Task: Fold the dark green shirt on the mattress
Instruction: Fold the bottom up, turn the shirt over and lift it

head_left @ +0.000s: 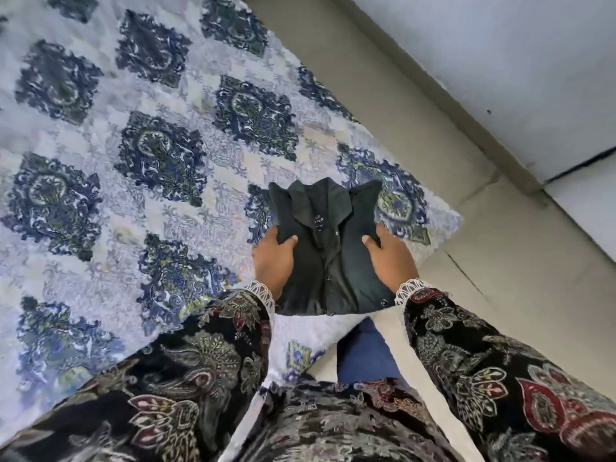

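shirt: dark green shirt (333, 258), already a compact folded packet, collar side up and pointing to 12 o'clock, button placket running down the middle, label showing inside the neck.
location: near the corner of the mattress (133, 145), over its patterned blue-and-white cover; can't tell if it rests on the cover or is held just above it. Near edge of the packet sits at 6 o'clock, close to the person's body.
left hand: left hand (275, 258) grasps the packet's 9 o'clock edge, thumb on top, fingers tucked under the cloth.
right hand: right hand (391, 258) grasps the 3 o'clock edge the same way, thumb on top, fingers hidden below.
sleeves: dark floral sleeves with white lace cuffs at both wrists.
surroundings: beige floor at 3 o'clock of the mattress, pale wall beyond at 1 o'clock.
progress: judged nearly done, folds look finished; what's left is probably setting it flat and smoothing.
handling: light, soft, limp woven cloth, not fragile, not slippery; layers will likely slump or slide open if held by one side only.
grip advice: take it at both side edges, thumbs above and fingers under all the layers, kept level; avoid the collar, which would let the folds drop out.
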